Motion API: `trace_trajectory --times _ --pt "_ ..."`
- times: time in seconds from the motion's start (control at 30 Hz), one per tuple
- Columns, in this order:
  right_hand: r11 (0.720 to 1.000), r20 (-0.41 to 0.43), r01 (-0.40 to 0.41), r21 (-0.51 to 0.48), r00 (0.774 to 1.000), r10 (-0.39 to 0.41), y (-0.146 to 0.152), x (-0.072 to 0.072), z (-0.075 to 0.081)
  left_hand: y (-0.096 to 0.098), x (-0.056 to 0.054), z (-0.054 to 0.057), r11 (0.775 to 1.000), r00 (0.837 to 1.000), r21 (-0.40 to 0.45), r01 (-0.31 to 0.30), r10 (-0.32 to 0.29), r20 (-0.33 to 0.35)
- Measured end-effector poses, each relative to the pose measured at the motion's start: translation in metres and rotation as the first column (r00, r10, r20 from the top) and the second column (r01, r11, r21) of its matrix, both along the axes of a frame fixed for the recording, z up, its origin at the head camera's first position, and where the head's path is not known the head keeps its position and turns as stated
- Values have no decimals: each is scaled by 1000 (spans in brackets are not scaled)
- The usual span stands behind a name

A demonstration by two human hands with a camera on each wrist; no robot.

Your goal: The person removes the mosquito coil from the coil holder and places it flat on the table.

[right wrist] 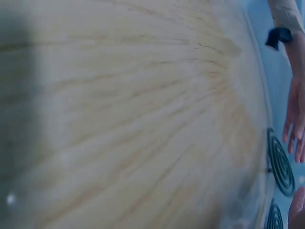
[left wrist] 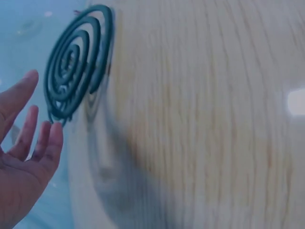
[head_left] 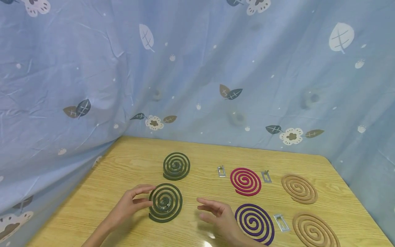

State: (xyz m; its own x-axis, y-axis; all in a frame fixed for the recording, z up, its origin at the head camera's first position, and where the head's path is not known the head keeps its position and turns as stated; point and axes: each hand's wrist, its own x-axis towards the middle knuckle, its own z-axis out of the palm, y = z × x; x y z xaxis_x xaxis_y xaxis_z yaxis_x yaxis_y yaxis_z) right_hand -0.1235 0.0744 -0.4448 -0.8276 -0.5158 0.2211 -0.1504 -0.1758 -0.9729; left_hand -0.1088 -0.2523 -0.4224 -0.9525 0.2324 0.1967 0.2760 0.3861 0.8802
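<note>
The near green coil point(head_left: 165, 202), round with no long axis, lies between the hands, just right of the nearer left hand point(head_left: 131, 204), whose parted fingers reach its rim, contact unclear, while the loosely spread right hand point(head_left: 219, 214) hangs farther off.

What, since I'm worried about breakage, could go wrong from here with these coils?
1. The nearer green coil looks raised off the wooden table in the left wrist view, and the fingers of the left hand are at its edge; a nudge could tip or perhaps crack it.
2. The right hand is close beside the purple coil in the head view, so a sideways sweep might drag it.
</note>
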Motion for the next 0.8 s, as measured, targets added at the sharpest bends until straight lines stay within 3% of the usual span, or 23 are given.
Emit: trace_trajectory --times 0.2,0.37,0.53,0.8 --pt "999 115 -13 41 993 8 -19 1 -3 -8 -4 -5 997 999 -74 8 -11 -40" --pt "999 134 -16 36 991 11 -31 -3 -7 -13 -5 -9 995 999 -94 21 -25 -36" --pt "998 108 -30 60 994 23 -40 -10 -10 -15 -9 -12 996 998 -71 62 -62 -4" --pt "984 -9 -43 172 999 46 -52 -17 -6 -16 -13 -12 991 991 -26 129 -128 51"
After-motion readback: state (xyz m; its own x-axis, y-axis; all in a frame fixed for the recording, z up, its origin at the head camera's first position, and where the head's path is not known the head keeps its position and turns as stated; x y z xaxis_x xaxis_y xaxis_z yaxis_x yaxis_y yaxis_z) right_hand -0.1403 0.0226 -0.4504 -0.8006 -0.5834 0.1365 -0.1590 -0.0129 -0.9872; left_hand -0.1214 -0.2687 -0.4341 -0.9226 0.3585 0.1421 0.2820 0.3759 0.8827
